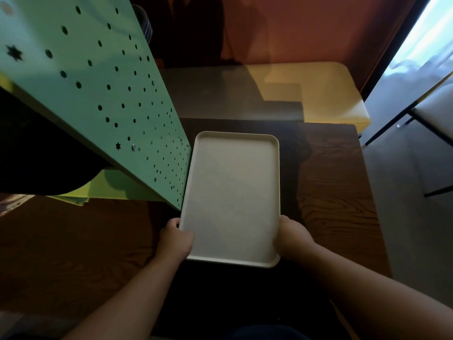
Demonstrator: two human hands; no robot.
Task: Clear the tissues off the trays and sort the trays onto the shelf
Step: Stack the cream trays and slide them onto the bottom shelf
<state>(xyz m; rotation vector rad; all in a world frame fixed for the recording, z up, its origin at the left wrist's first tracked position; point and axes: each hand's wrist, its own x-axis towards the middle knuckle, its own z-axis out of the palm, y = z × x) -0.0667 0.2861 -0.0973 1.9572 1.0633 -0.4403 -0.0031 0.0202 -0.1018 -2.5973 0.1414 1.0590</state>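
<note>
Shelving comes first on my left: a mint-green perforated metal shelf panel [103, 99] slants down to the dark wood-grain table [343, 192], its lower corner just beside the left rim of the cream rectangular plastic tray [232, 192]. My left hand [175, 238] grips the tray's near left corner, thumb over the rim; my right hand [293, 238] clasps the near right edge. The tray carries no tissue and its long axis runs straight away from me, so I judge it must swing leftward toward the shelf, my left hand being nearer.
</note>
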